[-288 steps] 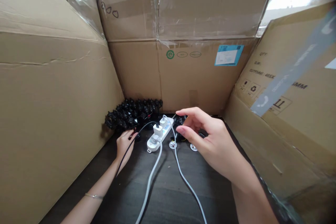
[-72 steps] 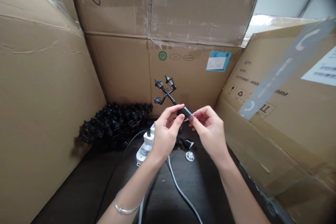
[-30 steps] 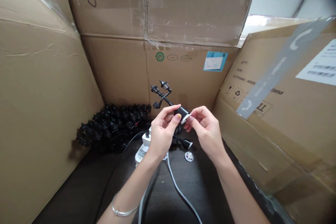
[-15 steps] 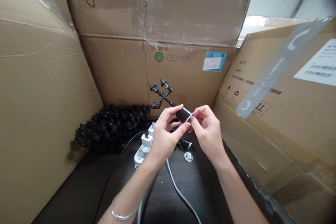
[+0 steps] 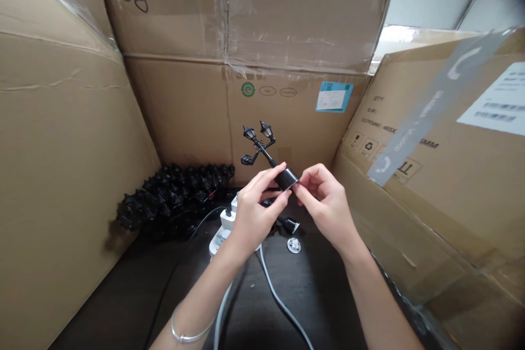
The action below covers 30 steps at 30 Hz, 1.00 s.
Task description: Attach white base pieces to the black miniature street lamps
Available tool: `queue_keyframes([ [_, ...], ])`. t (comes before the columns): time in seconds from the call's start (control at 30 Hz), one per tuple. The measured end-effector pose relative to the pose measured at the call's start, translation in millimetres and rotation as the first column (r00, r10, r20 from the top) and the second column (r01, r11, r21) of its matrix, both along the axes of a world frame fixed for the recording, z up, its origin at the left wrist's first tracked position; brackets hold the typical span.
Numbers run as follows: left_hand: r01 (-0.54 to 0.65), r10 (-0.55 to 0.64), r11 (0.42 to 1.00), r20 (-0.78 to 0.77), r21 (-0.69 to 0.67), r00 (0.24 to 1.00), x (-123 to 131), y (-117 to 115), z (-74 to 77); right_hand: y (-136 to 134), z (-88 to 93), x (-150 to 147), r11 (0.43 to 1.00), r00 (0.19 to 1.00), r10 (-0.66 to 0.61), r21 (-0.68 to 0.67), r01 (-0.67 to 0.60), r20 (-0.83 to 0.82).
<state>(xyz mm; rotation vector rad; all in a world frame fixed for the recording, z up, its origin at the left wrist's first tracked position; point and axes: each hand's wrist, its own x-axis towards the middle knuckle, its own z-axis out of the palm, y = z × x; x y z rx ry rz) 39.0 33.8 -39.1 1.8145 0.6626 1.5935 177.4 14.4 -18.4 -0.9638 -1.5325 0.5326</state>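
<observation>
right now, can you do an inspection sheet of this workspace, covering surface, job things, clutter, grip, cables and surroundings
surface: dark tabletop, one tiny pale speck on it
job things: toy street lamp held tilted above the table; white disc loose below; another black base lying behind the disc
clutter: heap of black lamps at left; power strip partly hidden by the left arm
grip: left hand holds the lamp's base; right hand has fingertips at its bottom rim, whether pinching is unclear
cables: two pale cables run toward the near side; black cord from a plug
surroundings: cardboard boxes left, back and right
</observation>
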Motion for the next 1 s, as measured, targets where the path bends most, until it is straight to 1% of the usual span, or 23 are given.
queue_keyframes([
  [0.1, -0.027, 0.027, 1.000, -0.057, 0.006, 0.998, -4, 2, 1.0, -2, 2.4, 1, 1.000, 1.000, 0.002, 0.027, -0.002, -0.005],
  [0.2, -0.039, 0.037, 0.999, -0.083, -0.015, 0.996, -6, 3, 1.4, -2, 3.0, 3, 0.999, 1.000, -0.012, 0.037, 0.013, -0.012],
  [0.27, -0.017, 0.015, 0.999, -0.066, -0.038, 0.998, -6, 3, 1.5, -2, 2.9, 5, 1.000, 1.000, -0.003, 0.029, 0.004, -0.028],
  [0.33, 0.032, -0.034, 0.997, -0.026, -0.075, 0.999, -6, 4, 1.6, -1, 2.9, 6, 1.000, 0.999, 0.017, 0.011, -0.017, -0.043],
  [0.43, 0.113, -0.109, 0.982, 0.039, -0.152, 0.993, -7, 3, 2.7, -1, 4.4, 6, 0.997, 0.997, 0.066, -0.036, -0.068, -0.042],
  [0.57, 0.163, -0.150, 0.963, 0.075, -0.215, 0.986, -8, 2, 6.2, -5, 7.3, 4, 0.983, 0.988, 0.151, -0.103, -0.154, -0.038],
  [0.8, 0.131, -0.119, 0.964, 0.064, -0.233, 0.991, -12, 4, 9.4, -6, 4.9, 0, 0.950, 0.963, 0.257, -0.163, -0.266, -0.074],
  [0.87, 0.124, -0.116, 0.963, 0.044, -0.240, 0.992, -14, 6, 8.4, -5, 3.9, -1, 0.943, 0.964, 0.258, -0.203, -0.264, -0.058],
  [1.0, 0.138, -0.149, 0.957, -0.022, -0.255, 0.989, -17, 9, 5.9, -1, 1.4, -1, 0.925, 0.968, 0.250, -0.288, -0.250, -0.035],
])
